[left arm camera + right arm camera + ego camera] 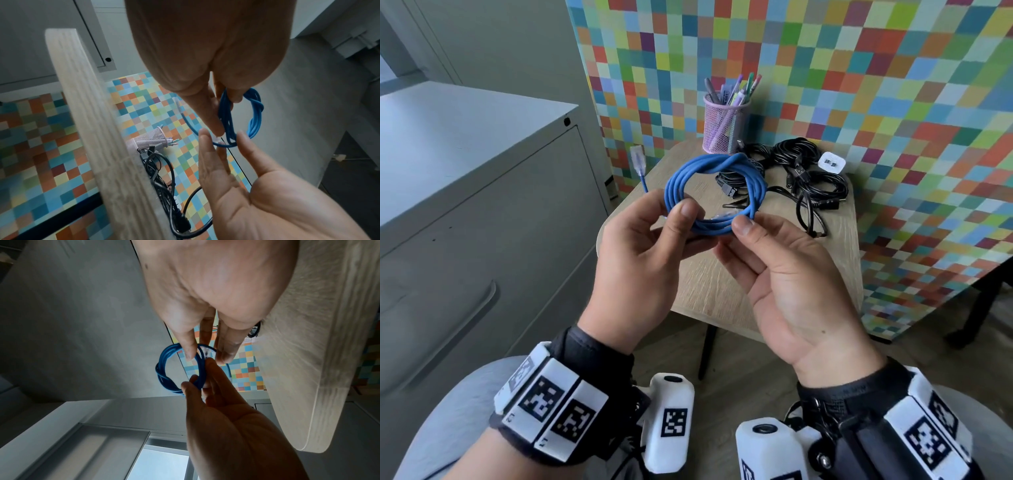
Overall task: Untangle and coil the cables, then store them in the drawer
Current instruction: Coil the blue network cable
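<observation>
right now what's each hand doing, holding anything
Left hand: grips the coiled blue cable, thumb over its lower strands.
Right hand: pinches the same coil at its lower right, thumb on top.

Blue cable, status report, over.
Both hands, left hand and right hand, pinch blue cable, coiled, one plug end loose. Black cables untidy on table. Drawer closed.
</observation>
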The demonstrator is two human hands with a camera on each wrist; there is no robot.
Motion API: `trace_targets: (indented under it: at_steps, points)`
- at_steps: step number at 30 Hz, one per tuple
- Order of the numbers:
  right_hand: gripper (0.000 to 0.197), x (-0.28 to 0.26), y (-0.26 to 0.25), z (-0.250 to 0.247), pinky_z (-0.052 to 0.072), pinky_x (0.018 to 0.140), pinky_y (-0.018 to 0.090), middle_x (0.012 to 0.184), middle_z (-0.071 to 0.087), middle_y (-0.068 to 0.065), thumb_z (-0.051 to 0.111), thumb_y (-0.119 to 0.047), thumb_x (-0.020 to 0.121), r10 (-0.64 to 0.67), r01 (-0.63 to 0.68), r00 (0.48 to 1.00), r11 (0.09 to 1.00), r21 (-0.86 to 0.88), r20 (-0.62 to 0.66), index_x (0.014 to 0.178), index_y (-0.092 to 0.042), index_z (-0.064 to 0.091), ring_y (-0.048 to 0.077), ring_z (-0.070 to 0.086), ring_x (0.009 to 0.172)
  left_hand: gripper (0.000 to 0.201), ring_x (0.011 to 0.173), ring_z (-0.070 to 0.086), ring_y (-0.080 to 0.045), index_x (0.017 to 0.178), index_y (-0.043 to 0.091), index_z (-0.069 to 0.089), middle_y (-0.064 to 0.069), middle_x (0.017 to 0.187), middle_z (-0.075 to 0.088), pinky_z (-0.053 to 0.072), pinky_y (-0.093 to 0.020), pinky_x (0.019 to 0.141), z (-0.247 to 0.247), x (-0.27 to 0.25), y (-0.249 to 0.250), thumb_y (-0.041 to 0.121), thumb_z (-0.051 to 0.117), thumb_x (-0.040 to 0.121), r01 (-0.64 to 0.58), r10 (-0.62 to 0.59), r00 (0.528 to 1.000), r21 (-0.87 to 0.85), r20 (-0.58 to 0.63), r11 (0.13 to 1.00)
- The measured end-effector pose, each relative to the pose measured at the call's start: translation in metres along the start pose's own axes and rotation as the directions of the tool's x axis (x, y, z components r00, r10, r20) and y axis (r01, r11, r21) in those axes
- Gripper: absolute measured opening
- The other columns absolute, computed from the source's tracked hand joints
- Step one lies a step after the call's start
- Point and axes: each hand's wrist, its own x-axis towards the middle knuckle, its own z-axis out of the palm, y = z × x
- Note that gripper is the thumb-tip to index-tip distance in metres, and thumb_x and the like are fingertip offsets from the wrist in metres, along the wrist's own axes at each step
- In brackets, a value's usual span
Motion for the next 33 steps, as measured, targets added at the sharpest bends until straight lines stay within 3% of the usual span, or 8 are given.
trace_targets:
  at_steps: [8,16,19,22,24,27,30,33]
  points:
    - [0.051,-0.002,-0.002,0.001,0.058,0.101,0.043,0.130,0.064,0.035,0.073,-0.003,0.074,0.004,-0.003,1.000,0.999,0.032,-0.023,0.122,-0.006,0.058,0.042,0.066,0.122,0.024,0.073,0.074,-0.025,0.088,0.007,0.068,-0.014,0.083,0.076,0.060,-0.031,0.069,-0.005,0.005,-0.001,0.016,0.053,0.104,0.160,-0.162,0.986,0.050,0.042,0.986]
    - [0.041,0.001,0.002,-0.002,0.056,0.098,0.041,0.101,0.078,0.011,0.075,-0.011,0.070,0.036,-0.036,0.999,0.999,-0.015,0.012,0.108,-0.018,0.061,0.023,0.076,0.093,0.007,0.066,0.074,-0.025,0.098,0.006,0.063,-0.018,0.081,0.075,0.060,-0.031,0.065,-0.009,0.006,-0.001,0.013,0.065,0.098,0.163,-0.161,0.985,0.027,-0.054,0.986]
    - [0.052,0.000,0.006,-0.001,0.055,0.101,0.041,0.107,0.076,0.017,0.072,-0.010,0.072,0.029,-0.029,0.999,1.000,-0.001,0.013,0.123,-0.011,0.058,0.028,0.075,0.098,0.020,0.059,0.071,-0.021,0.109,0.004,0.055,-0.014,0.075,0.074,0.059,-0.029,0.060,-0.010,0.008,-0.001,0.010,0.069,0.095,0.170,-0.170,0.980,-0.010,-0.102,0.985]
    - [0.059,0.000,0.010,0.000,0.057,0.100,0.041,0.108,0.075,0.018,0.065,0.005,0.086,0.002,-0.002,1.000,1.000,0.019,-0.014,0.142,-0.002,0.048,0.031,0.075,0.102,0.018,0.062,0.069,-0.019,0.112,0.006,0.064,-0.016,0.080,0.075,0.059,-0.029,0.064,-0.007,0.007,-0.004,0.012,0.068,0.096,0.168,-0.163,0.983,0.059,-0.082,0.984]
    - [0.059,0.000,0.011,0.001,0.057,0.097,0.040,0.102,0.075,0.017,0.060,0.011,0.091,-0.045,0.045,0.998,0.999,-0.003,-0.033,0.146,-0.007,0.046,0.032,0.073,0.101,0.013,0.062,0.067,-0.018,0.109,0.007,0.067,-0.015,0.079,0.074,0.058,-0.031,0.065,-0.006,0.006,-0.006,0.013,0.067,0.098,0.174,-0.168,0.983,0.086,-0.076,0.981]
    - [0.074,-0.003,0.013,0.005,0.060,0.096,0.042,0.096,0.074,0.013,0.067,0.006,0.078,-0.199,0.192,0.979,0.972,-0.136,-0.037,0.145,-0.021,0.048,0.025,0.072,0.095,0.014,0.058,0.066,-0.022,0.104,0.008,0.057,-0.016,0.073,0.073,0.057,-0.033,0.061,-0.007,0.008,-0.007,0.013,0.068,0.097,0.197,-0.190,0.975,0.054,-0.114,0.979]
    - [0.080,-0.008,0.013,0.008,0.062,0.087,0.042,0.108,0.073,0.014,0.067,0.005,0.076,-0.310,0.307,0.950,0.910,-0.281,0.034,0.143,-0.033,0.047,0.021,0.077,0.093,0.023,0.054,0.065,-0.025,0.095,0.010,0.045,-0.015,0.070,0.069,0.055,-0.033,0.055,-0.008,0.008,-0.007,0.013,0.068,0.097,0.189,-0.177,0.971,0.061,-0.162,0.980]
    - [0.081,-0.007,0.012,0.005,0.062,0.092,0.047,0.109,0.072,0.013,0.066,0.007,0.077,-0.325,0.333,0.942,0.894,-0.299,0.080,0.143,-0.036,0.047,0.027,0.078,0.093,0.026,0.054,0.058,-0.019,0.085,0.013,0.049,-0.005,0.076,0.060,0.048,-0.030,0.051,-0.010,0.008,-0.009,0.013,0.074,0.093,0.131,-0.096,0.978,0.192,-0.184,0.973]
